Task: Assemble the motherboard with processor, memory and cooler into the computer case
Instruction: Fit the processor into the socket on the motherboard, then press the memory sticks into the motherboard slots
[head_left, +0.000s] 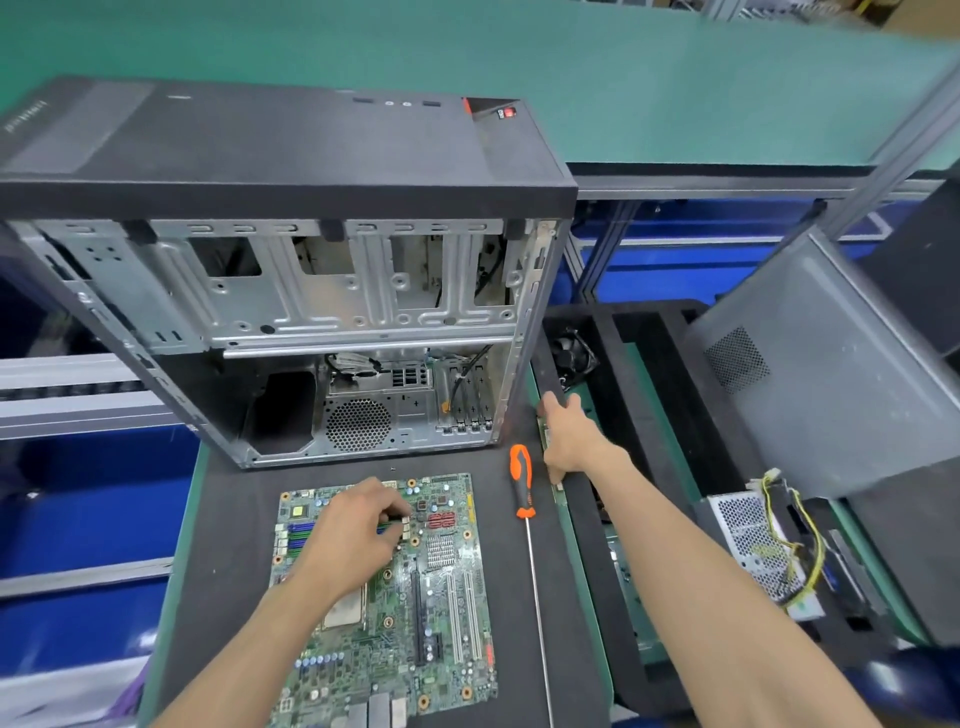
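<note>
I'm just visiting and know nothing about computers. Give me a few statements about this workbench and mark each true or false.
1. The motherboard lies flat on the dark mat in front of the computer case. True.
2. The screwdriver is held in the right hand. False: it lies on the mat, between the board and that hand.
3. The left hand is on the motherboard, fingers at the memory slots. True.
4. The case is closed up. False: its side is open and the bare metal inside shows.
5. The right hand reaches to the tray edge right of the case. True.
</note>
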